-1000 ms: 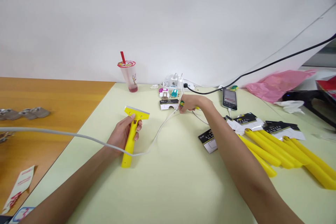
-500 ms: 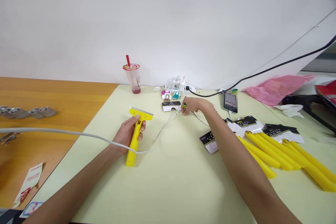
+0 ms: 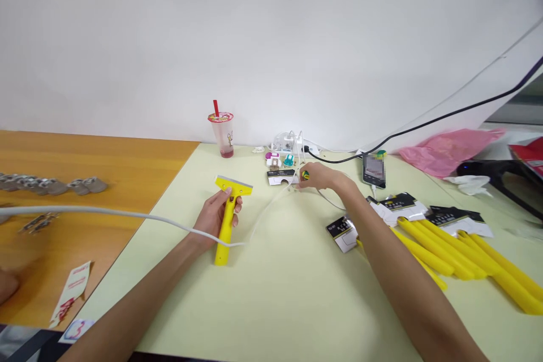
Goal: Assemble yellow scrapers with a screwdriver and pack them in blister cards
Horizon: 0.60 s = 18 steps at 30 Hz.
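Observation:
My left hand [image 3: 214, 216] is closed around the yellow handle of a scraper [image 3: 227, 226], whose wide head with a metal edge points away from me. A white cable [image 3: 169, 226] crosses in front of that hand and the handle. Farther back, my right hand [image 3: 319, 175] is curled at a small green-and-yellow handle [image 3: 305, 175]; its lower end is hidden by the fingers. Just left of these fingers lies a black-and-white card [image 3: 280, 177]. Small purple, white and teal clips [image 3: 289, 160] sit behind it.
A drink cup [image 3: 223, 136] with a red straw stands by the wall, near a power strip [image 3: 292, 147]. At right lie a phone [image 3: 374, 168], several yellow handles [image 3: 441, 249], black-and-white packets [image 3: 401, 203] and a pink bag [image 3: 449, 150]. A person's hand [image 3: 6, 285] shows at far left.
The whole view has shifted slightly, so things appear farther right and a little lower. Both hands keep their holds. Another person's hand has come into view at the left edge.

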Tool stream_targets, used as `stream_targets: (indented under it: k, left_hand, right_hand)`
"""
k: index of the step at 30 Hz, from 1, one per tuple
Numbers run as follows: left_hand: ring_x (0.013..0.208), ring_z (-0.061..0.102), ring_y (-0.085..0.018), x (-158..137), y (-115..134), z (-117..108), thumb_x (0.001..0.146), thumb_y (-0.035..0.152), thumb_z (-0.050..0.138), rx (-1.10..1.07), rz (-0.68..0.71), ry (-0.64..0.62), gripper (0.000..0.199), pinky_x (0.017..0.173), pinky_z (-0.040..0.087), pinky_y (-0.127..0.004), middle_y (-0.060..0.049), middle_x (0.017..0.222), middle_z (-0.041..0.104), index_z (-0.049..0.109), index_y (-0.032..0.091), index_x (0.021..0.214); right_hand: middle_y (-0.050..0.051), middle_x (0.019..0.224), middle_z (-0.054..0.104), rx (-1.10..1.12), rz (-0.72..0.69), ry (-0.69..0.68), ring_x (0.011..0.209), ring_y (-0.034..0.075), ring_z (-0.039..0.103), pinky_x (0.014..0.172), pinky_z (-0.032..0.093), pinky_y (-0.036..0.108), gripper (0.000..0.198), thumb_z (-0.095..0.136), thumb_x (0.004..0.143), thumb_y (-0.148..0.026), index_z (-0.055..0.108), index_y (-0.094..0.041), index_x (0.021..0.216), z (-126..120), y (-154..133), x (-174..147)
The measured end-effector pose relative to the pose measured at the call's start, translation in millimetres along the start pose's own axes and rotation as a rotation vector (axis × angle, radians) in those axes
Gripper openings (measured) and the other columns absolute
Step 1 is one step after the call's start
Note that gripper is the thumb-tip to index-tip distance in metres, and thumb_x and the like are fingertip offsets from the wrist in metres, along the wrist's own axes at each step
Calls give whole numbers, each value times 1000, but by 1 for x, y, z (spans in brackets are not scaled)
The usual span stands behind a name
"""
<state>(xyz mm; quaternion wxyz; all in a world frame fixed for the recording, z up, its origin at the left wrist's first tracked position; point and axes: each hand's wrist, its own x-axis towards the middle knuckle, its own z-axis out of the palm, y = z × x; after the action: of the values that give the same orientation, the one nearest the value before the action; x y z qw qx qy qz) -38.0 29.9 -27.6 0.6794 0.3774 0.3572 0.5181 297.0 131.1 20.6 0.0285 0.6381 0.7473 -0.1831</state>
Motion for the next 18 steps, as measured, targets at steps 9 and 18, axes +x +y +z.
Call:
stream_targets:
  k: [9, 18]
  left_hand:
    - [90, 69, -18, -3, 42, 58, 88, 45, 91, -158, 215, -97, 37, 75, 61, -29, -8, 101, 73, 73, 18, 104]
    - [124, 73, -29, -16, 81, 135, 102, 43, 77, -247, 350, -359, 26, 107, 58, -47, -10, 124, 78, 72, 22, 116]
  right_hand:
    - [21, 148, 65, -149, 223, 417, 120, 39, 71, 91, 56, 46, 43, 63, 102, -43, 63, -19, 138, 22, 91, -72]
    - [30, 157, 58, -99, 400, 451, 127, 49, 69, 96, 57, 57, 101, 66, 91, -75, 35, -12, 163, 39, 145, -70]
